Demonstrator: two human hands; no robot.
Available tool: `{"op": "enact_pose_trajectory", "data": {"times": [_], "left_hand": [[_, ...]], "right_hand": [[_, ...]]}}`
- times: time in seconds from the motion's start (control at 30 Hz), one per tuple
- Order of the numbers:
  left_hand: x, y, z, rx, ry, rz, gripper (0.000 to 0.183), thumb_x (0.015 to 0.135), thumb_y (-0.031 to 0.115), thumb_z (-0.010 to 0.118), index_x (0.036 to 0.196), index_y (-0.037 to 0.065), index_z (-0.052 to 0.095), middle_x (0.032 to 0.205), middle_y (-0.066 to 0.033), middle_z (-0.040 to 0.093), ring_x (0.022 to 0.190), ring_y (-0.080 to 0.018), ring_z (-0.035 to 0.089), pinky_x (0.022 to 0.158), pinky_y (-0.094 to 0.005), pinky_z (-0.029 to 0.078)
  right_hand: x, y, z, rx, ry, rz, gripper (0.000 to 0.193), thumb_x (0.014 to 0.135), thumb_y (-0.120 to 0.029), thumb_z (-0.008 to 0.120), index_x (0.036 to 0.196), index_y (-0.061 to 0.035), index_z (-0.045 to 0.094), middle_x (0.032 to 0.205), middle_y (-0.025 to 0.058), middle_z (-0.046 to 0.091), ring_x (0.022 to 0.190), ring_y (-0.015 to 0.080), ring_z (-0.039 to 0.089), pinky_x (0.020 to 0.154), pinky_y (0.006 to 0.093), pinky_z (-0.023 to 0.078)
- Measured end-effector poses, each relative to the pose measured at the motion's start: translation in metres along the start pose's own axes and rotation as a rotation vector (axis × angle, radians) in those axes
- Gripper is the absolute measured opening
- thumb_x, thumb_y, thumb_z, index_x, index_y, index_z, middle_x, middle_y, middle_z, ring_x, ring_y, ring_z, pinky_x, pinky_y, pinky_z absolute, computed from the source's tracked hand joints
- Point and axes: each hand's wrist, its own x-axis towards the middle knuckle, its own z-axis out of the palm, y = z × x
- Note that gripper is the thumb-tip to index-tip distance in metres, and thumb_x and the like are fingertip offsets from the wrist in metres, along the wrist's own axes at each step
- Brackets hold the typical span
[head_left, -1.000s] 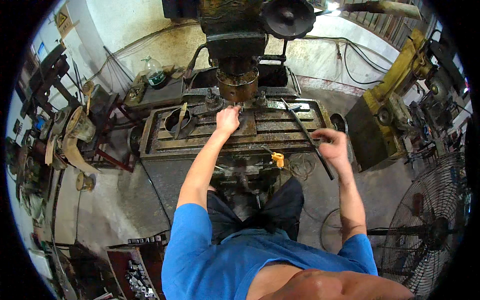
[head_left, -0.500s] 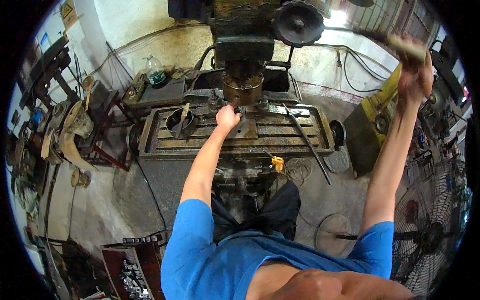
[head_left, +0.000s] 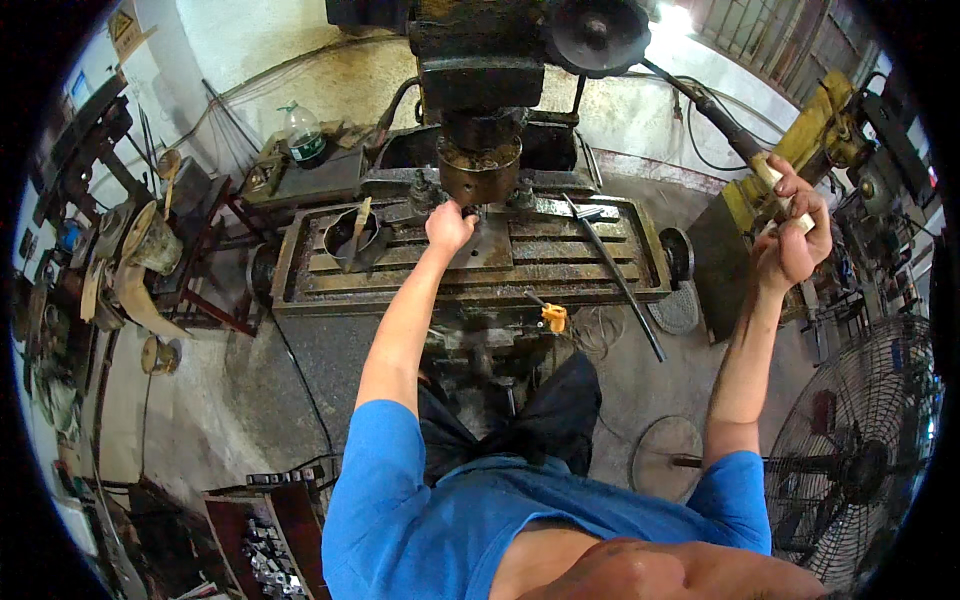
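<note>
My right hand (head_left: pixel 795 235), raised at the right, has its fingers wrapped round the pale grip of a long lever (head_left: pixel 722 122). The lever's dark shaft slants up and left toward the machine head, beside the round black handwheel (head_left: pixel 597 38). My left hand (head_left: pixel 449 228) is closed at the table, just below the brown cylindrical spindle fitting (head_left: pixel 480 170). What its fingers hold is hidden from view. Under both, the oily slotted machine table (head_left: pixel 400 290) carries dark chips. An open dark can (head_left: pixel 352 240) with a brush in it stands left of my left hand.
A long metal bar (head_left: pixel 622 285) lies across the table's right side and overhangs its front edge. A yellow handle-like item (head_left: pixel 553 318) sits at the front edge. A big fan (head_left: pixel 865 465) stands at the lower right; a clear bottle (head_left: pixel 303 135) is on the back left bench.
My right hand has come down and slightly left with the lever, which now slants more steeply. My left hand stays by the spindle fitting. The view has shifted slightly.
</note>
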Motion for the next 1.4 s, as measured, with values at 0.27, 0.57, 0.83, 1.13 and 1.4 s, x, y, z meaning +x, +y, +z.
{"op": "enact_pose_trajectory", "data": {"times": [0.27,0.57,0.83,1.13,1.4], "left_hand": [[0.000,-0.001,-0.001,0.014,0.000,-0.003,0.042,0.065,0.037,0.073,0.069,-0.002,0.060,0.074,-0.0197,0.061,0.074,-0.0351,0.060,0.063,-0.0430,0.048],[-0.002,0.009,0.005,0.022,-0.041,-0.004,0.039,0.068,0.036,0.069,0.082,0.001,0.063,0.084,-0.0183,0.062,0.083,-0.0334,0.060,0.069,-0.0432,0.048],[0.001,-0.009,-0.009,-0.090,-0.060,0.052,0.047,0.071,0.020,0.070,0.108,-0.003,0.054,0.100,-0.0207,0.060,0.093,-0.0384,0.056,0.075,-0.0421,0.045],[-0.027,-0.051,-0.038,-0.636,-0.195,0.140,0.043,0.078,-0.002,0.054,0.120,-0.006,0.044,0.064,-0.0082,0.057,0.042,-0.0113,0.048,0.036,-0.0270,0.037],[-0.098,-0.112,-0.132,-0.383,0.042,0.170,0.037,0.079,-0.003,0.048,0.116,-0.006,0.051,0.075,-0.0086,0.059,0.053,-0.0090,0.049,0.046,-0.0269,0.041]], "right_hand": [[0.004,-0.012,0.011,-0.048,0.018,0.078,0.018,0.055,-0.013,0.048,0.066,-0.0015,0.041,0.080,0.0143,0.050,0.095,0.0346,0.051,0.094,0.0513,0.030],[-0.014,-0.006,-0.010,-0.053,-0.035,0.035,0.024,0.065,-0.021,0.058,0.068,-0.0011,0.044,0.082,0.0109,0.055,0.100,0.0366,0.052,0.092,0.0485,0.034],[-0.034,-0.001,0.004,0.004,-0.023,0.033,0.013,0.054,-0.006,0.050,0.064,-0.0008,0.043,0.080,0.0087,0.059,0.094,0.0220,0.056,0.086,0.0339,0.041],[-0.031,-0.006,-0.001,0.023,0.016,0.025,0.018,0.056,-0.012,0.054,0.064,-0.0030,0.039,0.076,0.0084,0.053,0.085,0.0218,0.053,0.092,0.0426,0.038],[-0.032,-0.009,0.000,0.095,0.094,0.097,0.017,0.055,-0.011,0.052,0.063,-0.0032,0.040,0.076,0.0059,0.053,0.089,0.0223,0.053,0.091,0.0401,0.038]]}}
